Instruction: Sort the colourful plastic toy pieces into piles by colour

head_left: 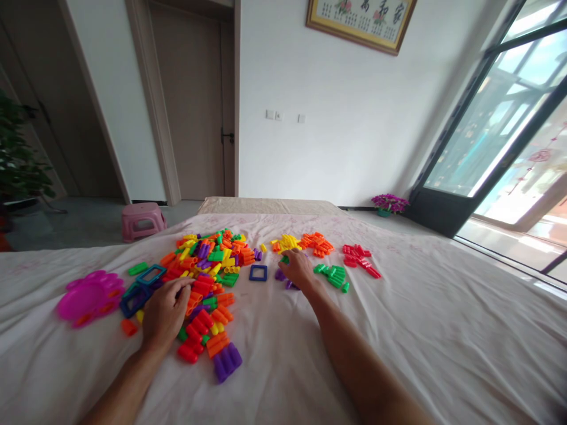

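Observation:
A heap of bright plastic tube-shaped building blocks (217,254) lies on the left half of the cloth-covered surface. At the heap's near left side, my left hand (165,310) rests with thumb and forefinger slightly apart, its fingertips by a red block (204,286); nothing shows in its grasp. My right hand (297,270) reaches over small purple blocks (280,275) and has a green block (284,260) in its fingertips, partly hidden. Around it lie separate groups of yellow blocks (287,242), orange blocks (316,244), green blocks (335,275) and red blocks (357,256).
A blue square frame (258,273) lies between the heap and my right hand. Teal and dark blue frames (150,275) lean beside the heap. Left of them is a magenta paw-shaped tray (84,298). A pink stool (143,221) stands beyond the surface's far left edge.

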Available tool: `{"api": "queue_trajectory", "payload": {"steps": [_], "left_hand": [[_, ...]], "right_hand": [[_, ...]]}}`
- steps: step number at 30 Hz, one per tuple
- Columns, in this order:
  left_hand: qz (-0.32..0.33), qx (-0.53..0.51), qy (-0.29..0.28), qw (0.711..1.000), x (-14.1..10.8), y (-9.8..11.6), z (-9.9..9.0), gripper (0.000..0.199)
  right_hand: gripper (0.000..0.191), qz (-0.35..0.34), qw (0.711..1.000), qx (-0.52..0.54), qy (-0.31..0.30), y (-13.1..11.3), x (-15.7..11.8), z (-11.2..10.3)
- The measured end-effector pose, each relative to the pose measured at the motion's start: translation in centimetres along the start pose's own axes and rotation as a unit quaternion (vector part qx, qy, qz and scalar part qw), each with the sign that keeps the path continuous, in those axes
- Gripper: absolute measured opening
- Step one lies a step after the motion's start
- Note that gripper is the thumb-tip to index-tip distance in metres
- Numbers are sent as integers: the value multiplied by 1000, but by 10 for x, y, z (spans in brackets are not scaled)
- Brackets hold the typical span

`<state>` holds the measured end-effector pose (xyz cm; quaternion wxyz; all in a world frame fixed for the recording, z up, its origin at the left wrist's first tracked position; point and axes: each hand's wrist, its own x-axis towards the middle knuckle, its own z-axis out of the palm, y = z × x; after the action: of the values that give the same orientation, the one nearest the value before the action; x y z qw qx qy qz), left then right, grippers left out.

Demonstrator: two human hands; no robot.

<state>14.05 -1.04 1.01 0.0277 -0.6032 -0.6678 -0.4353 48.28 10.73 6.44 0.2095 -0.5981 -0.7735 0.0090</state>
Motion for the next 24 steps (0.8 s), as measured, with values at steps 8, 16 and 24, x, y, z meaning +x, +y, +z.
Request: {"api": "queue_trajectory", "payload": {"steps": [8, 16, 24], "left_hand": [[-3, 8, -5, 1000, 0, -3, 1, 39], [1, 9, -2, 1000, -1, -2, 2, 38], [-6, 7, -5, 1000, 0, -3, 2, 40]], "right_hand": [[28, 103, 993, -46, -29, 27, 8, -19], [23, 173, 978, -74, -94, 55, 5, -54], [22, 182, 973, -100, -100, 58, 2, -80]]}}
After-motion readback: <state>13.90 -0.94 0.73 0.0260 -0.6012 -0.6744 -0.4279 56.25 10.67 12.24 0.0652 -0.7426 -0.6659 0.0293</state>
